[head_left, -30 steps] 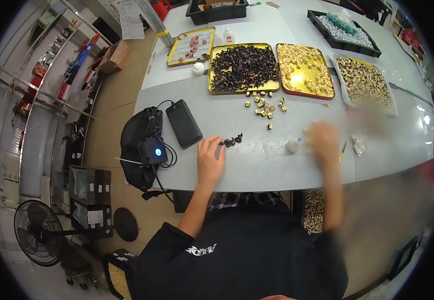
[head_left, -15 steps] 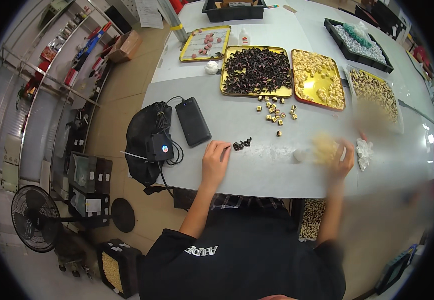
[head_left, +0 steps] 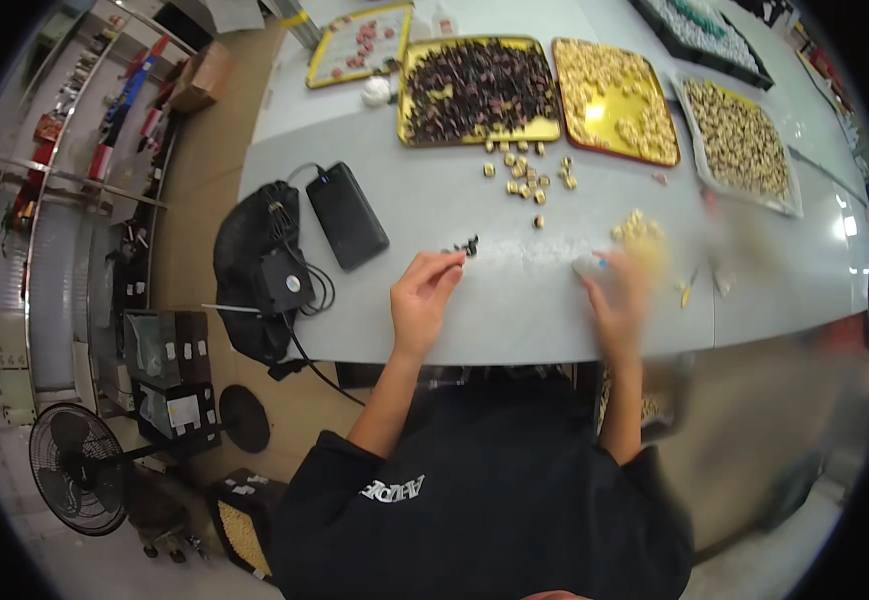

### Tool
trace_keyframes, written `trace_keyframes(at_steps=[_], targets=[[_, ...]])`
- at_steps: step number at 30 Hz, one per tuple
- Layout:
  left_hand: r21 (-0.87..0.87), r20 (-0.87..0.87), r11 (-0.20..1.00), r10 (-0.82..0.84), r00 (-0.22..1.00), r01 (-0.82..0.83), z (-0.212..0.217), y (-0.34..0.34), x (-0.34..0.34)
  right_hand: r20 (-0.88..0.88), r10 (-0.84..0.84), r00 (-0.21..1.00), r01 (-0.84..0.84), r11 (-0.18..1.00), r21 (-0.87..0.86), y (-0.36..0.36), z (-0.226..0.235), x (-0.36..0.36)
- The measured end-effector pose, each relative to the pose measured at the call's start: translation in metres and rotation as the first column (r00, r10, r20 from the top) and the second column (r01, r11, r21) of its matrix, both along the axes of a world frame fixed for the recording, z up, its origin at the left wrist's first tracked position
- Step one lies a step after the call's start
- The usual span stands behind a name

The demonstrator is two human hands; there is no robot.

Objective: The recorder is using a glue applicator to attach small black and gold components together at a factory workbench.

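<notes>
My left hand (head_left: 420,303) is closed in a pinch, its fingertips at a few small black curved pieces (head_left: 469,245) on the grey tabletop. Whatever lies between the fingertips is too small to make out. My right hand (head_left: 618,308) is blurred; its thumb and fingers stand apart beside a small white object (head_left: 586,266) with a blue spot near it. Whether they touch it, I cannot tell. Just behind the right hand lies a small heap of pale yellow pieces (head_left: 636,226). Several small gold-and-dark pieces (head_left: 526,188) are scattered farther back.
A yellow tray of dark curved pieces (head_left: 479,95), a tray of pale yellow pieces (head_left: 644,135) and a tray of two-toned pieces (head_left: 739,140) stand at the back. To the left lie a black power bank (head_left: 347,215), cables and a black bag (head_left: 239,270). A yellow tool (head_left: 687,290) lies right.
The view has shifted, so the table sits higher in it. My right hand has moved left to the white object. My left fingertips have come together at the black pieces.
</notes>
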State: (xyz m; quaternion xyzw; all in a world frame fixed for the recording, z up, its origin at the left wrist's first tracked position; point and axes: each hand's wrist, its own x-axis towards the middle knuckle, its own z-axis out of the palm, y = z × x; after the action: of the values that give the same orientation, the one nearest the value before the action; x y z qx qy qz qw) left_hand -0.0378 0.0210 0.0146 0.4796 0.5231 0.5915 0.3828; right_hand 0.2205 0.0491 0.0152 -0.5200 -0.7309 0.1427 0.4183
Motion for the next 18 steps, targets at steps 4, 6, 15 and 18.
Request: trace_keyframes(at_steps=[4, 6, 15, 18], targets=[[-0.038, 0.143, 0.988, -0.142, 0.980, 0.149, 0.002, 0.006, 0.015, 0.001, 0.014, 1.000, -0.014, 0.998, -0.062, 0.006, -0.019, 0.000], [-0.009, 0.194, 0.977, -0.208, 0.959, 0.214, 0.001, 0.009, 0.020, -0.494, -0.032, 0.869, -0.064, 0.982, -0.177, 0.006, -0.019, -0.011], [-0.064, 0.361, 0.928, -0.322, 0.875, 0.368, -0.014, -0.002, 0.032, -0.879, -0.092, 0.468, -0.402, 0.863, -0.304, -0.005, -0.017, -0.034], [-0.015, 0.372, 0.917, -0.365, 0.853, 0.399, -0.015, -0.009, 0.030, -0.984, -0.180, 0.006, -0.500, 0.852, -0.158, -0.003, -0.027, -0.036]])
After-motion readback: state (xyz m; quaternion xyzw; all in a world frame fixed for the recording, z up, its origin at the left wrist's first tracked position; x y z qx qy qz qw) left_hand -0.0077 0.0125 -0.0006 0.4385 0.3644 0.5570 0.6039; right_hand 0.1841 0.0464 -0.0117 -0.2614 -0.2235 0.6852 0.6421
